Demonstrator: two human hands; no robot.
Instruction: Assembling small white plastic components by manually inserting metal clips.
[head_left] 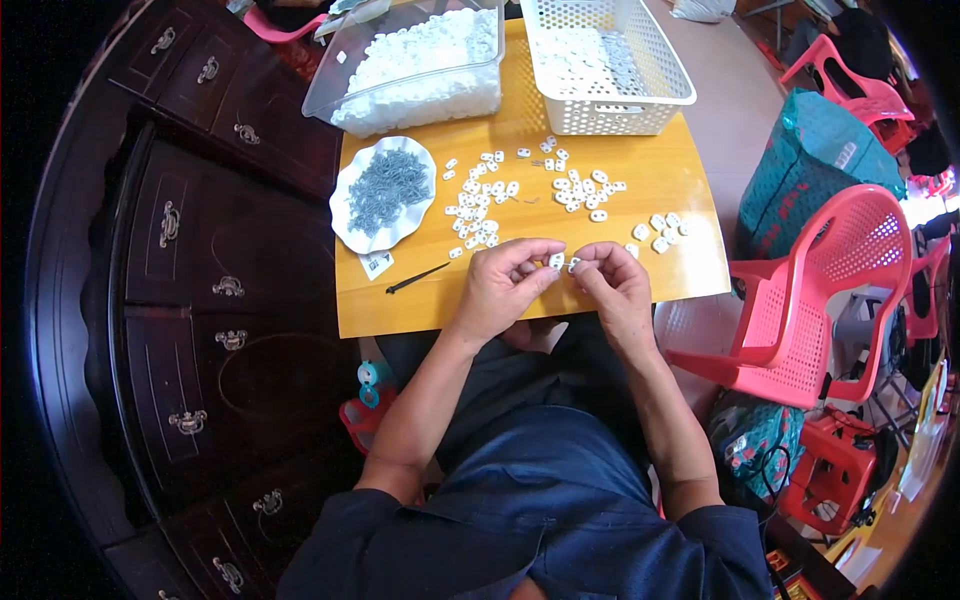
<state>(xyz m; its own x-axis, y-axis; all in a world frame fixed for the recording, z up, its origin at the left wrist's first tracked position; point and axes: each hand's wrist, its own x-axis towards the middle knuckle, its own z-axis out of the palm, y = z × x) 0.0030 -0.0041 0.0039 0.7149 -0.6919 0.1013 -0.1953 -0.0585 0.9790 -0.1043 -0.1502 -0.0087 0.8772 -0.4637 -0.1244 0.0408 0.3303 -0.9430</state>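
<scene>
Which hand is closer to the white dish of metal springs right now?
Left. The left hand sits just right of and below the dish; the right hand is farther right, beyond the left.

A dark wooden cabinet [200, 300] with brass drawer pulls [188, 421] filled the whole left side. Pink plastic chairs [810, 300] sat on the right, a teal bag [815, 170] leaning behind one. The floor [730, 110] was plain beige. A red crate [835, 470] stood low on the right, and daylight glared in from that edge.
</scene>
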